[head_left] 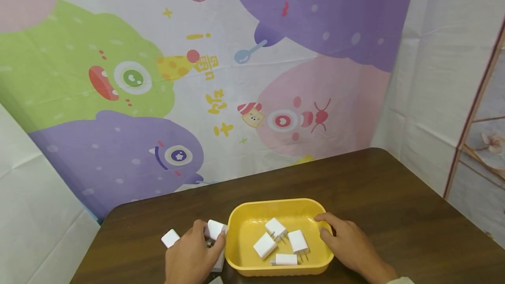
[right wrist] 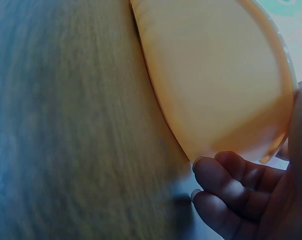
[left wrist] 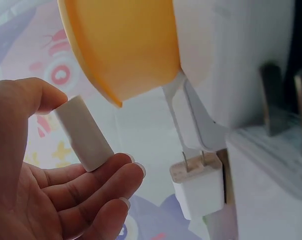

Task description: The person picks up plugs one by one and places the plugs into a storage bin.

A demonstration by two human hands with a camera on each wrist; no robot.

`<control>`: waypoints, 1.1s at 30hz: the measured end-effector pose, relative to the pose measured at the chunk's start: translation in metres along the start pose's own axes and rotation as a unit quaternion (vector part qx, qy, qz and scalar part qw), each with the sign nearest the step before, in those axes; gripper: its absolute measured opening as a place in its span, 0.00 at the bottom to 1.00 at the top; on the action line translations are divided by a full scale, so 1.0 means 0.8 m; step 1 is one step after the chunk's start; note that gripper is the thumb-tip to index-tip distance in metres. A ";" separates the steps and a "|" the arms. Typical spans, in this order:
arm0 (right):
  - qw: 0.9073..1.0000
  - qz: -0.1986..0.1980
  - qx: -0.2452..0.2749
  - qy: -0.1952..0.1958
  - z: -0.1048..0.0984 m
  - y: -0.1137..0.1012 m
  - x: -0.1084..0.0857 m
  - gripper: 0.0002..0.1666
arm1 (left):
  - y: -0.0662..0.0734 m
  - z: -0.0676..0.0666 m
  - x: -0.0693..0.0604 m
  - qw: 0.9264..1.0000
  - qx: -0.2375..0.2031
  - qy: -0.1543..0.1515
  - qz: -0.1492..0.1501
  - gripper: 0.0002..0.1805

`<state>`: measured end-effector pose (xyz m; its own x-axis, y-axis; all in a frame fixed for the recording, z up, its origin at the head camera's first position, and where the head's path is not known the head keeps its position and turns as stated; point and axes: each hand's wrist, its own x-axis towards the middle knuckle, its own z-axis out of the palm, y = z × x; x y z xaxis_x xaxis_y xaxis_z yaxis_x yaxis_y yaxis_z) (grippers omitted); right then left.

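Note:
My left hand (head_left: 193, 253) pinches a white charger plug (head_left: 215, 228) between thumb and fingers, just left of the yellow tray (head_left: 276, 271). In the left wrist view this charger plug (left wrist: 85, 134) spans from the thumb to the fingers. My right hand (head_left: 351, 242) grips the tray's right rim, some of its fingers against the outer wall (right wrist: 215, 75) in the right wrist view. Several white charger plugs (head_left: 264, 245) lie inside the tray, some with metal prongs showing.
More white chargers lie on the dark wooden table (head_left: 355, 179) around the left hand, one charger (head_left: 171, 238) to its left, another (head_left: 218, 263) partly hidden beside the tray. A cartoon-printed cloth (head_left: 236, 82) hangs behind the table.

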<state>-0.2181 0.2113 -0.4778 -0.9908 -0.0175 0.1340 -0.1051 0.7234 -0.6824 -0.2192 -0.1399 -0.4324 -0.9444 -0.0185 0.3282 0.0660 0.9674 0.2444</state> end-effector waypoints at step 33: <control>1.000 0.006 -0.002 0.000 0.001 0.001 0.001 0.15 | 0.043 0.008 0.001 0.994 -0.017 0.048 0.096 0.22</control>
<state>-0.2186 0.2113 -0.4788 -0.9919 -0.0090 0.1268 -0.0936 0.7264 -0.6808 -0.2198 -0.1049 -0.4294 -0.8783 0.1397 0.4573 0.2543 0.9464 0.1991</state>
